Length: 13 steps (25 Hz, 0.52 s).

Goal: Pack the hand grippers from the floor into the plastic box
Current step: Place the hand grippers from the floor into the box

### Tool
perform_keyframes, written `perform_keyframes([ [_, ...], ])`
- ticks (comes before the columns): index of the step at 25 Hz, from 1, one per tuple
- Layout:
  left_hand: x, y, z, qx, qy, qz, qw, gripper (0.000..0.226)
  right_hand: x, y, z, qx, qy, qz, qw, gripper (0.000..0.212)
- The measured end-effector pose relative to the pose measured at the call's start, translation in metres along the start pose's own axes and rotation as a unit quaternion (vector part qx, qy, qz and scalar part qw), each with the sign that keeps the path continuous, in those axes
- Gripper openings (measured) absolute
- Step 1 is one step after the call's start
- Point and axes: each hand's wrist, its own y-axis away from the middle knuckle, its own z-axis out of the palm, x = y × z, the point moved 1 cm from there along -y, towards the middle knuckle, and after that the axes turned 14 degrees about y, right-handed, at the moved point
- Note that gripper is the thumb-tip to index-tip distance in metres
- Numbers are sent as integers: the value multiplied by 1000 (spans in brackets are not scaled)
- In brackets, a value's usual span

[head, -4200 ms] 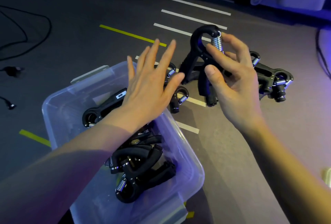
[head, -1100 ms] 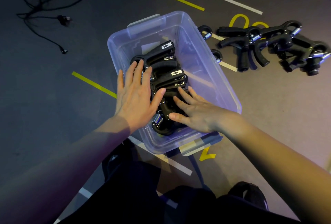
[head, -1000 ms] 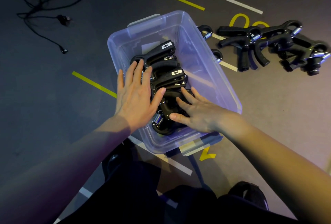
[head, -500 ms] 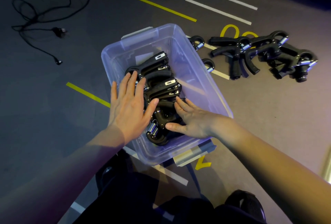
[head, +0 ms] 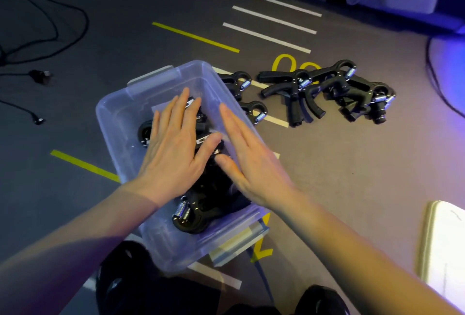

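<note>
A clear plastic box [head: 118, 113] sits on the grey floor with several black hand grippers [head: 201, 211] stacked inside it. My left hand [head: 176, 148] lies flat over the stack with straight fingers. My right hand [head: 249, 163] is beside it, fingers straight, over the box's right wall and the stack. Neither hand holds anything. A pile of several black grippers [head: 327, 93] with silver springs lies on the floor to the right of the box. Two more grippers [head: 251, 108] lie against the box's right side.
Black cables [head: 37, 45] trail across the floor at the far left. White and yellow tape lines [head: 266, 20] mark the floor behind the box. A pale flat object [head: 442, 246] lies at the right edge. My dark-clothed knees [head: 176, 294] are at the bottom.
Both hands have lifted and slid forward over the stack, and their fingers have straightened. The right hand no longer reaches down into the box's near end. The view tilted up.
</note>
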Motion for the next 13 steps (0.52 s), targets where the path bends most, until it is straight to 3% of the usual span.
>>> perform_keyframes([
  [2,7,-12,11,-24,25,27,999,78,14,-1,-5,46,-3,8,999,66],
  [5,11,-26,30,-59,22,51,997,78,57,-11,-13,77,-23,104,991,66],
  [13,15,-88,64,-88,-81,39,992,83,178,-48,8,-18,15,294,956,65],
])
